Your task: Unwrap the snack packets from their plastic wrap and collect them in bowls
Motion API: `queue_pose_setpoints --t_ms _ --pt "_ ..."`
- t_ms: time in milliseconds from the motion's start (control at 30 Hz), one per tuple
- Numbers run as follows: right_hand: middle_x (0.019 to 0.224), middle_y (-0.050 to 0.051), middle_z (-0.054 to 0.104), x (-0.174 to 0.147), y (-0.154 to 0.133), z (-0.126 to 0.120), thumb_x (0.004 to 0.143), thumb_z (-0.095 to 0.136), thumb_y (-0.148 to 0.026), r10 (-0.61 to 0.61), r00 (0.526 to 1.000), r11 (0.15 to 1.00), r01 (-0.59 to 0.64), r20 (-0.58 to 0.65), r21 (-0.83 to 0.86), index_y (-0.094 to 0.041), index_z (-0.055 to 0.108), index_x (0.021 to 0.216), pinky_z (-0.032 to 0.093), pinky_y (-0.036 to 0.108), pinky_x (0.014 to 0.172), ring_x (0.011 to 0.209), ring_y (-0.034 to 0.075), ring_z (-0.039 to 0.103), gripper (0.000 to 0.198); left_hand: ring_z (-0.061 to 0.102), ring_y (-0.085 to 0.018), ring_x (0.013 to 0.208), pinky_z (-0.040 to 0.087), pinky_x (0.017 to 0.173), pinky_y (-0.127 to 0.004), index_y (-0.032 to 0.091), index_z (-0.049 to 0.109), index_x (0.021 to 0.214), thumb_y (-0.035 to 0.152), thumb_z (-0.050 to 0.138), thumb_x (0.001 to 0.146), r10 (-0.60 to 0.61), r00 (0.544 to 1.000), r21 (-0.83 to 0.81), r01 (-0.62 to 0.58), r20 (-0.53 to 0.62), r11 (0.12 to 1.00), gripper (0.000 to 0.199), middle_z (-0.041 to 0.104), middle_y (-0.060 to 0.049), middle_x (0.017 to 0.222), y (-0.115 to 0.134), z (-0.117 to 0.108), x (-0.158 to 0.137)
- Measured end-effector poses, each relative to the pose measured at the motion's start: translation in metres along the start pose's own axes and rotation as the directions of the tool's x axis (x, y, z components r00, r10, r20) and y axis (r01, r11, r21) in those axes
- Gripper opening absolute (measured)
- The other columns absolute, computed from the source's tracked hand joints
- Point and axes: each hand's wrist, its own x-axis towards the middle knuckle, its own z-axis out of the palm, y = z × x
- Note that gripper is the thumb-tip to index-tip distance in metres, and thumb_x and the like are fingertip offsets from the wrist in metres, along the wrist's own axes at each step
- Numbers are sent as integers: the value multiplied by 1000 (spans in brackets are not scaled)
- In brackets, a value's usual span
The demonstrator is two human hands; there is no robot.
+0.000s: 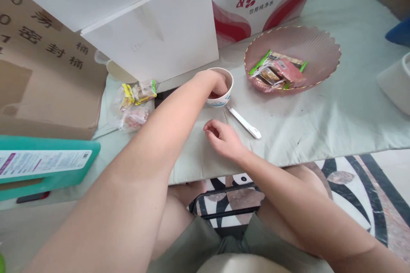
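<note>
My left hand (215, 82) reaches down into a white paper bowl (219, 102) with a blue print. Its fingertips are hidden inside the bowl, where a bit of something dark red shows, so I cannot tell what they touch. Just below the bowl, my right hand (224, 138) rests on the cloth with fingers loosely curled in and nothing visible in them. Between that hand and the pink dish lies a slim white-handled tool (245, 123), possibly a knife, its far end close to the bowl's base.
A pink fluted dish (323, 57) holds several wrapped snacks (278, 70). More snack packets (137, 94) and a clear bag (134, 118) lie left of my forearm. White boxes (153, 30), a red-and-white carton (259, 4) and a brown carton (48, 64) line the back and left.
</note>
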Motion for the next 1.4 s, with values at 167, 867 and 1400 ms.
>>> queue_pose_setpoints --t_ms 167,867,1400 --pt "71 -1 61 -2 1 2 84 48 -22 -25 1000 999 25 -6 -25 -22 56 86 41 30 68 66 16 56 8 69 -25 73 54 76 -40 16 59 50 -3 66 46 -242 912 300 141 333 944 21 47 3 57 40 -23 -33" --pt "59 -3 54 -7 6 33 84 50 -28 -148 988 971 139 -36 -197 -21 59 81 36 27 56 53 13 48 11 60 -16 76 53 77 -31 19 61 78 13 66 70 -238 437 -191 149 -868 970 11 59 0 77 -156 -81 -243" --pt "55 -5 52 -14 6 38 86 52 -23 -220 975 909 190 -40 -370 -21 61 81 35 25 50 47 11 45 10 51 -35 133 40 116 -49 23 68 107 21 78 67 -78 639 138 282 -765 950 42 57 -12 129 -158 -79 -234"
